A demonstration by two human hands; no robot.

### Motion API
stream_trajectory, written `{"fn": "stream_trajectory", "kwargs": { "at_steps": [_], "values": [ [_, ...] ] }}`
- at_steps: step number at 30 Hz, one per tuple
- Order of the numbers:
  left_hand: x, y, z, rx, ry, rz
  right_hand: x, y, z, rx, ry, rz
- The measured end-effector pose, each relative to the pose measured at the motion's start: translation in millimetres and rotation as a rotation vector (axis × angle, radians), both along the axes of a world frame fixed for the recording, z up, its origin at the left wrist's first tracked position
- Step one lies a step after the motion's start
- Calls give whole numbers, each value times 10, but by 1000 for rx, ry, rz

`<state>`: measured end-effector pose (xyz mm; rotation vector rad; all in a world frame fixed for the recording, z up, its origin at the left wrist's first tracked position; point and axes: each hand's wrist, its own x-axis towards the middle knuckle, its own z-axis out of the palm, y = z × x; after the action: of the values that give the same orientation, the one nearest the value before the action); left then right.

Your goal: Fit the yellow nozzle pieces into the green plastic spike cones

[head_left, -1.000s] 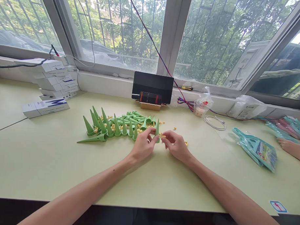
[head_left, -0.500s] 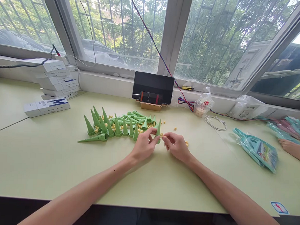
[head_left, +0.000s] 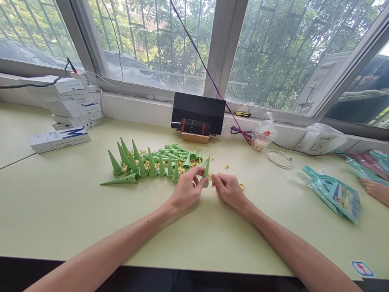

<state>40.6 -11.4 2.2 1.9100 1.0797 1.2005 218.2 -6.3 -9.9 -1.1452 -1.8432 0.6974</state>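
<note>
My left hand point(head_left: 187, 189) pinches a green plastic cone point(head_left: 206, 168) held upright near the table's middle. My right hand point(head_left: 228, 190) sits just to its right, fingers pinched on a small yellow piece point(head_left: 210, 177) pressed against the cone's side. Behind my hands is a cluster of green cones point(head_left: 149, 163): several stand upright in a row, others lie in a heap with small yellow pieces point(head_left: 183, 163) scattered among them. One long cone point(head_left: 120, 180) lies flat at the left.
A dark tablet on a stand point(head_left: 197, 114) leans at the windowsill. White boxes point(head_left: 71, 101) are stacked at the far left. Teal packets point(head_left: 335, 194), a white cable point(head_left: 278, 159) and plastic bags point(head_left: 262, 135) lie on the right. Another person's hand point(head_left: 376, 190) rests at the right edge.
Both hands have shifted slightly; the cone in my left hand has tilted and risen a little, and my right hand's pinch has closed in against it.
</note>
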Motion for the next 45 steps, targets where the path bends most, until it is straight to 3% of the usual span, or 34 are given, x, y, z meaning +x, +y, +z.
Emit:
{"fn": "stream_trajectory", "kwargs": {
  "at_steps": [9, 27, 45],
  "values": [
    [12, -14, 21, -11, 6, -6, 3, 6, -9, -49, 7, 9],
    [5, 19, -18, 4, 22, 75, -1, 2, -25, 22, 129, 91],
    [1, 21, -30, -10, 36, 71, -8, -15, 8, -27, 87, 48]
  ]
}}
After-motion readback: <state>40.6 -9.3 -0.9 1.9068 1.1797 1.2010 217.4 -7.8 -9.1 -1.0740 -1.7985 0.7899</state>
